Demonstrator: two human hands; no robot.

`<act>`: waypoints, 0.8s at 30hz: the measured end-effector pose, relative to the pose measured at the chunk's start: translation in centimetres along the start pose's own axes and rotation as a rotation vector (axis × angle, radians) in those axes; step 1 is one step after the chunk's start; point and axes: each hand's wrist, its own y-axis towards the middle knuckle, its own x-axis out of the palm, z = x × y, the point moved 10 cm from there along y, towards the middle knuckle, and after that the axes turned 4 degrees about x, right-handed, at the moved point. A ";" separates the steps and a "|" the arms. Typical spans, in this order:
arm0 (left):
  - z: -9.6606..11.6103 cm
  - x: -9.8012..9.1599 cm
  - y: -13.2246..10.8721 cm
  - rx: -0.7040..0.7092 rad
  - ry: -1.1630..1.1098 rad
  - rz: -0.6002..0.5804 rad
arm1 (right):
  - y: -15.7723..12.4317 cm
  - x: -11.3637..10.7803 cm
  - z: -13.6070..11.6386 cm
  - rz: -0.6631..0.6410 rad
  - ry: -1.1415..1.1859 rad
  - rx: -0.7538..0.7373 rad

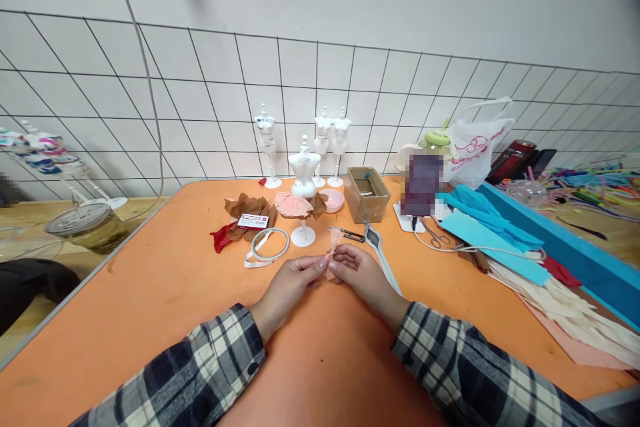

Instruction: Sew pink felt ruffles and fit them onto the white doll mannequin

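My left hand (pixel 293 280) and my right hand (pixel 365 273) meet above the front middle of the orange table (pixel 280 360). Both pinch a small, thin pink piece (pixel 336 240), gathered between the fingertips; it looks like crepe paper. Its upper end fans out above my fingers, and the middle is partly hidden by them. Just beyond stands a white miniature dress form (pixel 304 170) wearing a ruffled pink skirt (pixel 294 205) with brown parts. Left of my hands lies a roll of white tape (pixel 270 245). A small black-handled tool (pixel 354 235) lies right behind my right hand.
Brown crumpled paper (pixel 245 203) and a red scrap (pixel 223 238) lie left. A cardboard box (pixel 367 203), a pink dish (pixel 333 200) and more dress forms (pixel 265 140) stand behind. Rightward are a propped-up phone (pixel 423 183), scissors (pixel 440 239), blue sheets (pixel 495 247) and cream strips (pixel 565 307).
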 end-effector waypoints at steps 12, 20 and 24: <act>0.5 -0.6 0.1 0.065 0.011 0.075 | 0.0 -1.2 -0.9 0.012 -0.286 -0.039; -0.3 -0.8 0.4 0.041 0.143 0.075 | -0.2 -0.8 -0.6 -0.033 -0.405 0.014; 0.0 -0.7 0.4 0.049 0.163 0.060 | -0.8 -0.8 -2.4 0.046 -0.555 -0.124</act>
